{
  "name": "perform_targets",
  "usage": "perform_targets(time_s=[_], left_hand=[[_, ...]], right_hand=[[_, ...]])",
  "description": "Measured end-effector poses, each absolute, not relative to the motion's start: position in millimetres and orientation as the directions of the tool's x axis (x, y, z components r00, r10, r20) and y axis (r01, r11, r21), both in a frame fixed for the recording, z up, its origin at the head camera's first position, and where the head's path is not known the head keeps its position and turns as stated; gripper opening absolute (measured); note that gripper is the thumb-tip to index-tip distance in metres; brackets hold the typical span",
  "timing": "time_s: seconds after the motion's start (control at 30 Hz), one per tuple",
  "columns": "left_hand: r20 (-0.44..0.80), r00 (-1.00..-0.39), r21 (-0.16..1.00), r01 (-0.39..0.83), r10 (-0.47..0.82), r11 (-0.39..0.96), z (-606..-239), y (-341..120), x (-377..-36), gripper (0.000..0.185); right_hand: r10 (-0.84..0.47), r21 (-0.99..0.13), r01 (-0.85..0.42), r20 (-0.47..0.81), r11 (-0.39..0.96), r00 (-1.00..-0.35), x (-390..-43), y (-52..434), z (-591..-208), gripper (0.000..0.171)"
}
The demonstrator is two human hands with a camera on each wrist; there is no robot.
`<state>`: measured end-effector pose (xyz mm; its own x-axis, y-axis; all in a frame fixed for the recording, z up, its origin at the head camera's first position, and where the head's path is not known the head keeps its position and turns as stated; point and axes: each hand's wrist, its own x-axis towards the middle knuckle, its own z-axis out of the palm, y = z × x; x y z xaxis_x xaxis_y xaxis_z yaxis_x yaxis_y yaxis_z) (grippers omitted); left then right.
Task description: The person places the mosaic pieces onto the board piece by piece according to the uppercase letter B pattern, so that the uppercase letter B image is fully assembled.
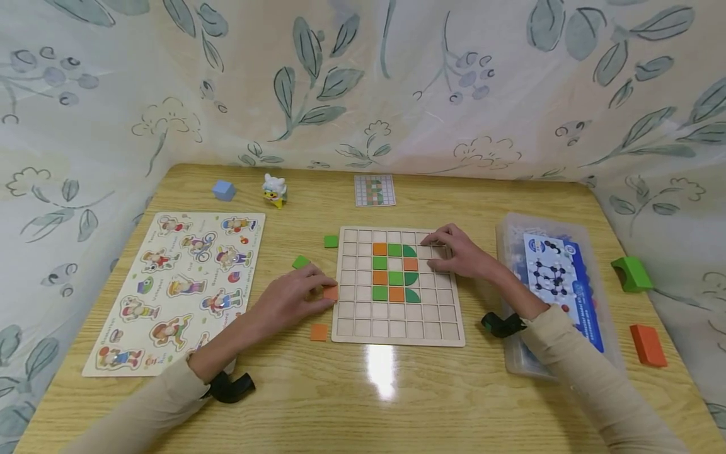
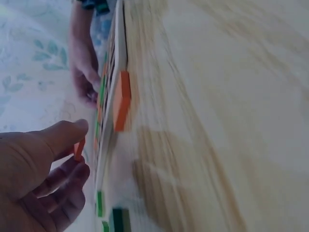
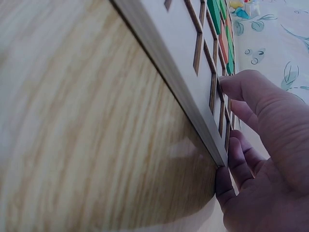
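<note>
Two hands at the grid board (image 1: 397,328) — left grip (image 1: 295,297) pinching an orange tile (image 1: 331,292), right grip (image 1: 459,252) flat, empty.

Our bench (image 1: 397,403) carries the grid board (image 1: 397,328) at centre, a figure puzzle (image 1: 176,284) at nine o'clock, a clear box (image 1: 513,353) at three, loose tiles (image 1: 318,332) beside the board, and a card (image 1: 374,190) at twelve.
</note>
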<state>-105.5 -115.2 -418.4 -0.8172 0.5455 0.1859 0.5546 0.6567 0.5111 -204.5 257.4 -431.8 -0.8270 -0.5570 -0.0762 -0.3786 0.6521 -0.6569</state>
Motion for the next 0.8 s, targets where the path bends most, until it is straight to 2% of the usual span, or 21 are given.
perform_targets(time_s=[0.17,0.53,0.8], left_hand=[[0.252,-0.758,0.55,0.624,0.601,0.556,-417,-102,-104,0.033],[0.217,-0.675,0.547,0.682,0.705,0.485,-416,-78,-104,0.028],[0.213,-0.653,0.552,0.695,0.727,0.462,-417,-75,-104,0.019]], right_hand=[[-0.556,-0.662,-0.372,-0.081,0.651,-0.827,-204,257,-431,0.038],[-0.552,-0.666,-0.366,-0.083,0.65,-0.829,-203,257,-432,0.038],[-0.547,-0.658,-0.357,-0.1,0.663,-0.831,-204,258,-431,0.038]])
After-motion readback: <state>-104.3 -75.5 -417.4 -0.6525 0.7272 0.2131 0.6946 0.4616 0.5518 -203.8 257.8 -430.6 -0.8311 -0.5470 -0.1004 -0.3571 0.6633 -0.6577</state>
